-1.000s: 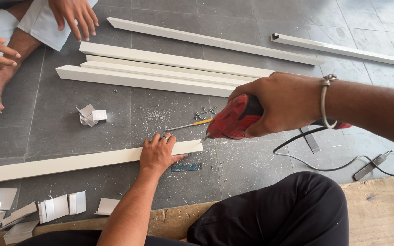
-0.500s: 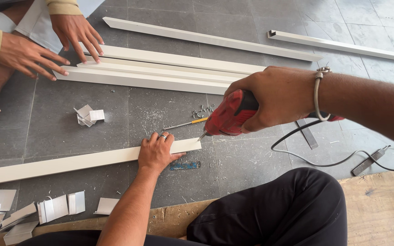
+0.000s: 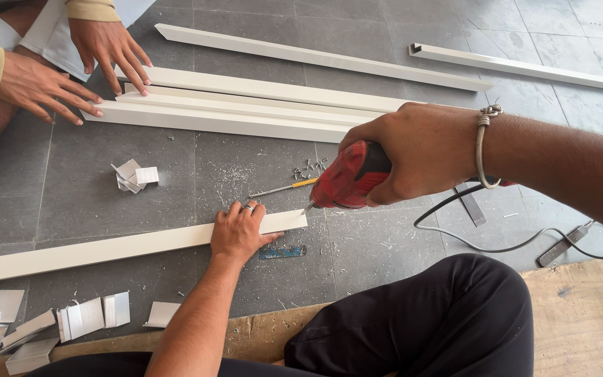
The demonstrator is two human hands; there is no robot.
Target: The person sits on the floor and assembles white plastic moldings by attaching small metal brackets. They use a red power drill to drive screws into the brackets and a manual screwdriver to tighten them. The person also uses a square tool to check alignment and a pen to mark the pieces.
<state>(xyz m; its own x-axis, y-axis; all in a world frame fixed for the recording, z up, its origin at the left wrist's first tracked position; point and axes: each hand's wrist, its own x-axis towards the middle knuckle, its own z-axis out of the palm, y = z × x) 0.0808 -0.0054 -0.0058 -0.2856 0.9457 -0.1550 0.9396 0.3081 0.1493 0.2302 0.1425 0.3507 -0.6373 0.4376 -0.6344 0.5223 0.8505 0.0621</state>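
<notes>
My left hand (image 3: 237, 232) presses flat on a long white metal strip (image 3: 106, 248) lying on the grey tiled floor, close to its right end. My right hand (image 3: 420, 150) grips a red power drill (image 3: 347, 178), tilted down to the left. The drill's bit tip touches the strip's right end (image 3: 300, 213). A metal bangle (image 3: 484, 143) sits on my right wrist. A black cord (image 3: 469, 241) trails from the drill across the floor.
Another person's two hands (image 3: 71, 66) rest on a stack of white strips (image 3: 246, 105) at the upper left. A screwdriver (image 3: 284, 188) and loose screws (image 3: 308, 167) lie by the drill. Bent metal offcuts (image 3: 134, 174) and scraps (image 3: 50, 321) litter the floor. My black-trousered knee (image 3: 420, 314) is below.
The drill tip came down and left onto the strip's right end. The other person's hands moved onto the stacked strips at the upper left.
</notes>
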